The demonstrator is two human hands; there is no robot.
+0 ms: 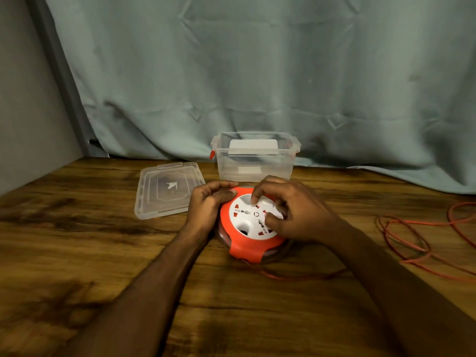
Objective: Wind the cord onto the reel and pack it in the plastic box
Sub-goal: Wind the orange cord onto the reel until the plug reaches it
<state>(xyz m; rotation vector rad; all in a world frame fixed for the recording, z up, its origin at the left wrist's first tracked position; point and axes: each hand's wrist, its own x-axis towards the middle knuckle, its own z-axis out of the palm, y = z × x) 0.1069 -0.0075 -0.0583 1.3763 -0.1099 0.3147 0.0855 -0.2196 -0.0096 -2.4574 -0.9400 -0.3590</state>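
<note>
Both hands point(211, 204) on orange-and-white reel point(251, 228).

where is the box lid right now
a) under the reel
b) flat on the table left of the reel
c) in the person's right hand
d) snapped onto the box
b: the clear lid lies flat on the wooden table, to the left of the orange reel, while the plastic box stands open behind the reel.
</note>
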